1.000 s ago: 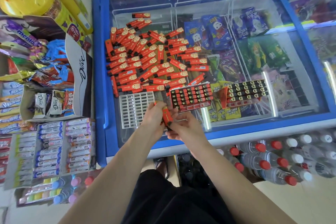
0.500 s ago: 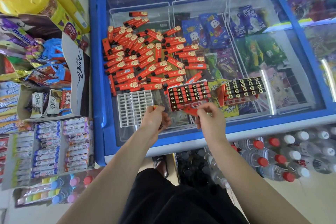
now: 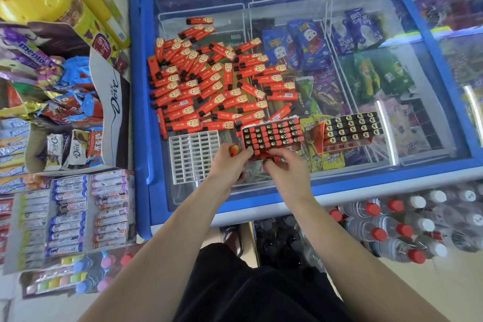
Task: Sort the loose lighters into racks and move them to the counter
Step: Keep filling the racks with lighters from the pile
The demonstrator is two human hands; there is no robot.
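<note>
Slippage is the main risk here: the right hand [image 3: 286, 165] pinches a lighter [image 3: 271, 159] at the near edge of the nearly full rack [image 3: 273, 133], and a slot missed or entered at a tilt could, I judge, knock the upright lighters already seated or drop this one onto the slick glass freezer lid [image 3: 313, 21]. The rack itself lies loose on the lid, so a firm push might slide it toward 12 o'clock into the pile. The left hand [image 3: 230, 162] has its fingers curled round a spare lighter [image 3: 233, 150] at the rack's 9 o'clock corner; pressed that close, it may steady the rack, though whether it touches it I cannot tell.

Loose lighters [image 3: 217, 89] lie in a wide, overlapping heap from 10 to 12 o'clock of the hands, each a flat red body with a black cap at one end and a gold-and-white printed figure on its face. They point every way, some stacked on others, so picking one could shift its neighbours. An empty white rack [image 3: 193, 154], a grid of narrow slots, sits at 9 o'clock of the hands. A second filled rack [image 3: 350, 128], black caps up in even rows, rests at 2 o'clock. Most of the sorting looks undone.
</note>
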